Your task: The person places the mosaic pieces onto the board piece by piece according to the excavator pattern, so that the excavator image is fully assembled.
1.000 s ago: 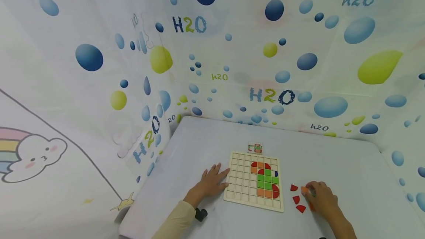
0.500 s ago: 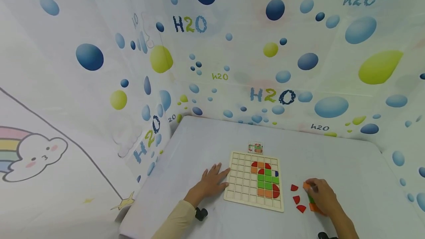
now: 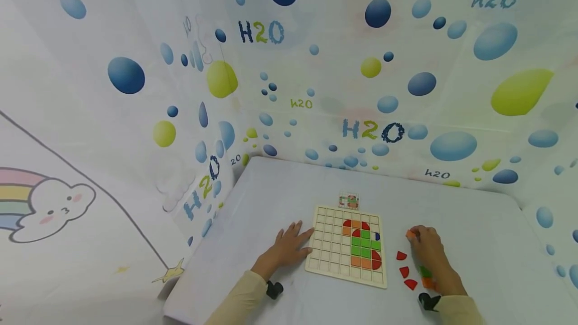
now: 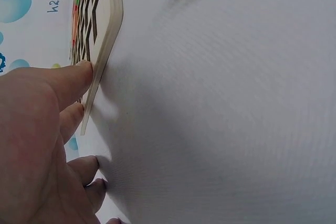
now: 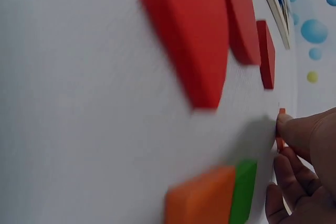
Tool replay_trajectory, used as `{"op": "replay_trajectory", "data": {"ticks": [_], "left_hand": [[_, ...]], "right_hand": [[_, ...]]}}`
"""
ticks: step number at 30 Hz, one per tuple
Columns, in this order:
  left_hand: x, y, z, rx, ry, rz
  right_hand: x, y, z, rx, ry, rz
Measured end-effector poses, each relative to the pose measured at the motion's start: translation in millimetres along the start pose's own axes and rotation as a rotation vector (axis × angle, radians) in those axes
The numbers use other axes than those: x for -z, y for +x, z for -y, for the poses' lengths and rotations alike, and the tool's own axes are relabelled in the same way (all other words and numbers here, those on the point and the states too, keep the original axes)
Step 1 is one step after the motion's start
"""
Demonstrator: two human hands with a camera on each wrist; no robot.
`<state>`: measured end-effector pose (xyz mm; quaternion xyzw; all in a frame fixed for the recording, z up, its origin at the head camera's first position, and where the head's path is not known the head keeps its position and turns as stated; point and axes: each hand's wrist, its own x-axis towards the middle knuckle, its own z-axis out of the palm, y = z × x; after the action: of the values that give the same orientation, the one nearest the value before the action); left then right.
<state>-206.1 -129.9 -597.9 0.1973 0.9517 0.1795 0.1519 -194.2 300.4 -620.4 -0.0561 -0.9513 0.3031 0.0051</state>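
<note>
A pale, wood-like square board [image 3: 331,247] with a raised grid lies on the white, finely textured table [image 3: 253,204]; green, orange, red and blue pieces fill some cells on its right side. Three smooth, thick red wedges [image 3: 404,272], each with one curved edge, lie to its right, near a green block [image 3: 425,272] and an orange block [image 3: 427,283]. The left hand [image 3: 288,247] is spread, gripping nothing, its thumb and index finger touching the board's left edge. The right hand [image 3: 430,249], reaching beyond the wedges, pinches a flat orange piece [image 3: 410,234] between thumb and fingertips, right of the board.
</note>
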Motion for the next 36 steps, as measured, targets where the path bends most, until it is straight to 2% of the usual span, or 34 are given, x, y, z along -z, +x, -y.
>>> {"op": "replay_trajectory", "data": {"ticks": [6,15,20,25,31,36], "left_hand": [[-1.4,-0.2,-0.6,-0.001,0.006,0.006],[-1.9,-0.4,-0.3,0.014,-0.004,0.003],[-0.3,-0.7,-0.2,0.009,-0.011,0.000],[0.5,-1.8,-0.2,0.000,-0.008,-0.001],[1.7,-2.0,-1.3,-0.003,-0.010,-0.001],[0.3,-0.3,0.2,0.004,0.000,0.006]], "right_hand": [[-12,10.4,17,-0.015,-0.011,0.040],[-21,5.2,58,0.014,-0.014,0.052],[-30,-1.7,89,0.099,-0.043,0.064],[-42,-11.9,117,0.241,-0.061,0.078],[-62,-16.4,130,0.311,-0.068,0.087],[-71,-18.6,136,0.355,-0.063,0.081]]}}
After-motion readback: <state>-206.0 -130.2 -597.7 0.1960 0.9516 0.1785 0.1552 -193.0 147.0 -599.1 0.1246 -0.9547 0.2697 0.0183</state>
